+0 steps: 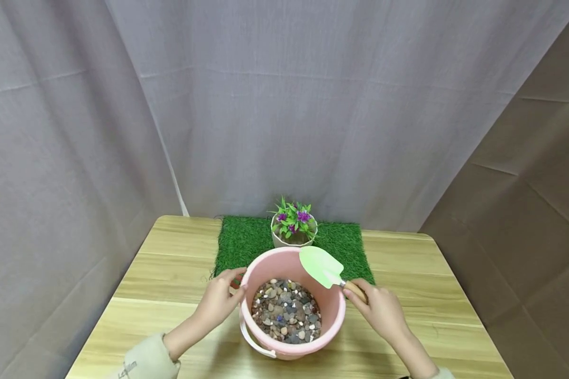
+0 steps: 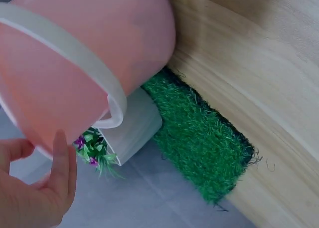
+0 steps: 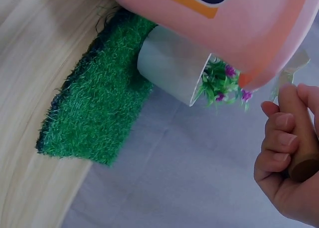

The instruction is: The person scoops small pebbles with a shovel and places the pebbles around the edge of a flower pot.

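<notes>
A pink bucket (image 1: pixel 329 337) stands on the table, with many small mixed pebbles (image 1: pixel 286 310) in its bottom. My left hand (image 1: pixel 220 297) is at the bucket's left rim; in the left wrist view its thumb and fingers (image 2: pixel 61 163) pinch the rim from either side. My right hand (image 1: pixel 384 310) grips the wooden handle (image 3: pixel 297 123) of a hand trowel (image 1: pixel 321 267). The trowel's pale green blade is over the right back part of the rim, above the pebbles, and no pebbles show on it.
Behind the bucket, a white pot of purple flowers (image 1: pixel 294 223) sits on a green artificial grass mat (image 1: pixel 246 239). The bucket's white carrying handle (image 1: pixel 256 342) hangs down at its front left. Grey curtains (image 1: pixel 284 131) surround the wooden table (image 1: pixel 166 273).
</notes>
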`<state>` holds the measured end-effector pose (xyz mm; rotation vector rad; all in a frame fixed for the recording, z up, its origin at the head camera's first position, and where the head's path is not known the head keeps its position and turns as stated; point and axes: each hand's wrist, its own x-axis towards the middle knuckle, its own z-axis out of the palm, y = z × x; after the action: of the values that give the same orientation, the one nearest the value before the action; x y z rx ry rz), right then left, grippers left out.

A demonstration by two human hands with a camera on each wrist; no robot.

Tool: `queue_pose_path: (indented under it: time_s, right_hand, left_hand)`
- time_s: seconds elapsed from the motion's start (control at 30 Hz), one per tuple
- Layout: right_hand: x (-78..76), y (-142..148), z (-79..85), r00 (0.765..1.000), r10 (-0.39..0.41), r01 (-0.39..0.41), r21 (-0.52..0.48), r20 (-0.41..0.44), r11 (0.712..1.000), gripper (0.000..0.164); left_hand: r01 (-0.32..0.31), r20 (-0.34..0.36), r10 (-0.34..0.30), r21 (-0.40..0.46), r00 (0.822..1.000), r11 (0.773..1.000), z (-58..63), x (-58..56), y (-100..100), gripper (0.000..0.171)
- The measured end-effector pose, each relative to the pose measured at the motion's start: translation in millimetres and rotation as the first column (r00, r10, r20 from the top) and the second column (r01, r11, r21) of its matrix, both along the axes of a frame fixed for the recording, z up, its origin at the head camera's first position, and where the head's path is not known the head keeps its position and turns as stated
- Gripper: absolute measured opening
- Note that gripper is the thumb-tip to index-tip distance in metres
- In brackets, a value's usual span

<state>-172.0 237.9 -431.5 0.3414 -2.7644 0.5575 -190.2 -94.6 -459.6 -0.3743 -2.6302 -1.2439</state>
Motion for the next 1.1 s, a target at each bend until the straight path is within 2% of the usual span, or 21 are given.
queue_pose_path:
  time_s: [0.13, 0.27, 0.37, 0.47, 0.53, 0.77, 0.83, 0.93, 0.97, 1.03, 1.1]
  right_hand:
    - [2.6, -4.8, 3.4, 0.999, 0.047, -0.046, 0.062, -0.012, 0.997, 0.021]
    - [0.6, -9.2, 9.6, 0.995, 0.091, -0.087, 0.114, -0.037, 0.99, 0.018]
    - [-2.8, -11.1, 14.6, 0.986, 0.148, -0.133, 0.17, -0.081, 0.976, 0.017]
    - [-7.2, -12.2, 18.7, 0.968, 0.212, -0.173, 0.257, -0.133, 0.951, 0.018]
    - [-10.0, -13.0, 20.7, 0.959, 0.245, -0.193, 0.303, -0.144, 0.933, 0.018]
    - [-19.9, -16.7, 23.4, 0.925, 0.35, -0.269, 0.396, -0.148, 0.878, 0.019]
    - [-23.1, -17.4, 22.8, 0.917, 0.372, -0.286, 0.41, -0.146, 0.866, 0.019]
    - [-27.2, -19.2, 22.6, 0.901, 0.409, -0.316, 0.426, -0.146, 0.848, 0.02]
    - [-28.7, -20.1, 22.6, 0.894, 0.422, -0.325, 0.434, -0.148, 0.84, 0.021]
    - [-31.6, -22.4, 23.1, 0.88, 0.449, -0.343, 0.45, -0.154, 0.825, 0.021]
    - [-34.7, -26.0, 23.3, 0.863, 0.478, -0.355, 0.48, -0.16, 0.802, 0.02]
  left_hand:
    - [0.014, 0.089, -0.023, 0.102, 0.996, 0.995, 4.6, -5.7, -3.2, 0.04]
    - [0.043, 0.144, -0.063, 0.133, 0.988, 0.99, 7.6, -13.5, -4.5, 0.039]
    - [0.061, 0.195, -0.096, 0.175, 0.976, 0.983, 8.3, -19.9, -4.3, 0.039]
    - [0.073, 0.257, -0.137, 0.245, 0.957, 0.967, 9.4, -25.9, -4.3, 0.042]
    - [0.069, 0.298, -0.156, 0.283, 0.942, 0.957, 10.3, -28.8, -4.7, 0.043]
    - [0.014, 0.463, -0.227, 0.419, 0.857, 0.908, 16.0, -32.4, -6.5, 0.038]
    - [-0.004, 0.484, -0.228, 0.431, 0.845, 0.903, 16.8, -31.5, -6.2, 0.036]
    - [-0.029, 0.508, -0.212, 0.425, 0.835, 0.905, 16.8, -31.4, -5.8, 0.034]
    - [-0.042, 0.524, -0.205, 0.421, 0.826, 0.906, 17.0, -31.8, -5.8, 0.033]
    - [-0.073, 0.567, -0.199, 0.42, 0.799, 0.904, 17.6, -33.0, -6.7, 0.034]
    - [-0.108, 0.617, -0.2, 0.425, 0.761, 0.899, 17.8, -34.4, -8.5, 0.035]
